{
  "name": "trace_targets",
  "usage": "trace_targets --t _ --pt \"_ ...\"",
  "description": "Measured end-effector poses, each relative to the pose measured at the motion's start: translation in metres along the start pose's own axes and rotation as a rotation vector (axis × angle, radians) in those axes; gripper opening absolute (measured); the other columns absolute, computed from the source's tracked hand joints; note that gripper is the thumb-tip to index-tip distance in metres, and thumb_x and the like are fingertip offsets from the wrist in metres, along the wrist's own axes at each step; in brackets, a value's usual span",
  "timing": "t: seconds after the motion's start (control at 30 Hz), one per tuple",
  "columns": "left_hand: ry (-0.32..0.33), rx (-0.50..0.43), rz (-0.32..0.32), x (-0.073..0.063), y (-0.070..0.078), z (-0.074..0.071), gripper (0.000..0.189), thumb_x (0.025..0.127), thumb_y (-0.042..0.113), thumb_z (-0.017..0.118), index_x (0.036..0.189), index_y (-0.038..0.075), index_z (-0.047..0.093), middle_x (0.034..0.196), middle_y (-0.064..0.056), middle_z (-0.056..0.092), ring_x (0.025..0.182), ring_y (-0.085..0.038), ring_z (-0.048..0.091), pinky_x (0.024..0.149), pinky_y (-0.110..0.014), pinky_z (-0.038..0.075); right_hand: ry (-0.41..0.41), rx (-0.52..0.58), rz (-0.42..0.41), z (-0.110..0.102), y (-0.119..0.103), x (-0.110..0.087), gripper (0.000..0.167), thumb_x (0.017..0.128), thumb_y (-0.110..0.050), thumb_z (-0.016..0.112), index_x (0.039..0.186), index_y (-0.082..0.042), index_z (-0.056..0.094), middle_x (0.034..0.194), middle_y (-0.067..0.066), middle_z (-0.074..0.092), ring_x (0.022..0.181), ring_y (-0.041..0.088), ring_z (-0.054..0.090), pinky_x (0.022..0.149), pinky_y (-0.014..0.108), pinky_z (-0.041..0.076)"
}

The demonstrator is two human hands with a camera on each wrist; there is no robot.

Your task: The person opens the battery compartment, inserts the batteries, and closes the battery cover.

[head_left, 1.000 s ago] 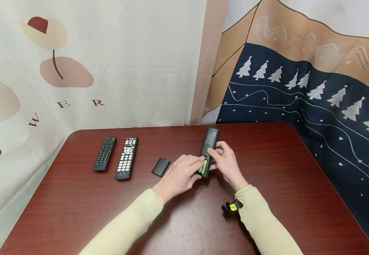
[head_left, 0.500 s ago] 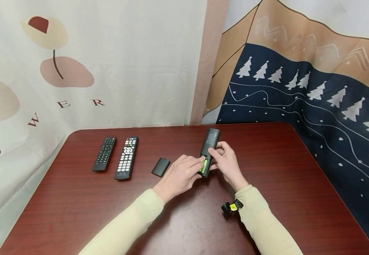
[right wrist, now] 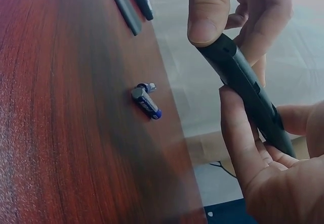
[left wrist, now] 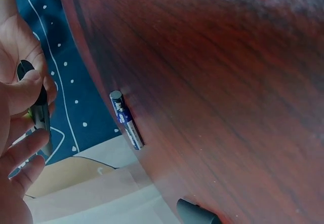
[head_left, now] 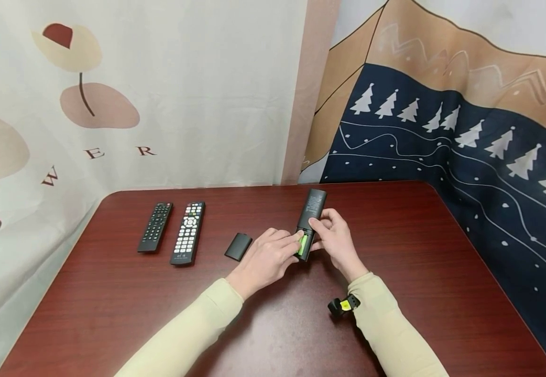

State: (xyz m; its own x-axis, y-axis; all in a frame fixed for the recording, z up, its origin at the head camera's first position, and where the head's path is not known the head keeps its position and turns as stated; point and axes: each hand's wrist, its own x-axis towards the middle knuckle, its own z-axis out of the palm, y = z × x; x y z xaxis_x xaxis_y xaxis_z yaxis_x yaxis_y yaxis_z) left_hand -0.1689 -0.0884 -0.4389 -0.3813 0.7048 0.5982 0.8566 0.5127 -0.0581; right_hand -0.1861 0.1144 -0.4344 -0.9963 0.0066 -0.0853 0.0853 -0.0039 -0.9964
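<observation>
My right hand (head_left: pixel 336 235) holds a black remote control (head_left: pixel 312 209) above the table, its back towards me. The battery compartment at the near end is uncovered, and a green battery (head_left: pixel 303 244) shows inside. My left hand (head_left: pixel 268 254) pinches that near end: a fingertip lies by the battery and the thumb (right wrist: pixel 205 29) is against the end of the remote. Left of my left hand, the loose black battery cover (head_left: pixel 238 246) lies on the table. A blue and silver battery (left wrist: pixel 126 120) lies on the table in the left wrist view; the right wrist view shows two batteries (right wrist: pixel 146 103) together.
Two more black remotes lie face up at the left: a smaller remote (head_left: pixel 155 228) and a longer remote with white buttons (head_left: pixel 188 233). The brown table (head_left: pixel 273 335) ends at printed curtains (head_left: pixel 207 104). A black strap device (head_left: pixel 344 306) hangs at my right wrist.
The remote has turned very slightly to the right, and less green shows in its compartment. Both hands keep almost the same place and hold.
</observation>
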Motion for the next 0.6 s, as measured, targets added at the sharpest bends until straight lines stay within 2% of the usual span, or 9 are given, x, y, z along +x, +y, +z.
trace_targets --t 0.17,0.4,0.6 --pt "-0.013 -0.023 -0.011 -0.0018 -0.0004 0.0008 0.029 0.080 0.018 0.090 0.101 0.010 0.071 0.129 -0.007 0.072 0.107 -0.021 0.067 0.085 -0.032 0.054 0.000 0.002 -0.002 -0.0001 0.0019 0.0010 0.024 0.104 -0.010 0.059 0.123 0.003 0.050 0.103 0.021 0.070 0.067 0.013 0.070 0.058 0.032 0.061" --pt "-0.052 -0.070 -0.032 -0.0045 -0.0010 0.0025 0.030 0.083 0.013 0.087 0.108 0.008 0.072 0.135 -0.009 0.068 0.115 -0.022 0.066 0.101 -0.033 0.052 -0.004 0.002 0.003 -0.0010 0.0036 0.0016 0.025 0.104 -0.010 0.059 0.124 0.003 0.050 0.106 0.024 0.069 0.066 0.013 0.070 0.058 0.030 0.061" --pt "-0.057 -0.083 -0.057 -0.0076 -0.0026 0.0039 0.031 0.085 0.016 0.086 0.111 0.008 0.070 0.138 -0.009 0.065 0.116 -0.022 0.065 0.099 -0.033 0.053 0.004 0.000 -0.001 -0.0002 0.0040 0.0018 0.024 0.104 -0.010 0.060 0.123 0.002 0.051 0.104 0.021 0.070 0.067 0.013 0.069 0.057 0.031 0.061"
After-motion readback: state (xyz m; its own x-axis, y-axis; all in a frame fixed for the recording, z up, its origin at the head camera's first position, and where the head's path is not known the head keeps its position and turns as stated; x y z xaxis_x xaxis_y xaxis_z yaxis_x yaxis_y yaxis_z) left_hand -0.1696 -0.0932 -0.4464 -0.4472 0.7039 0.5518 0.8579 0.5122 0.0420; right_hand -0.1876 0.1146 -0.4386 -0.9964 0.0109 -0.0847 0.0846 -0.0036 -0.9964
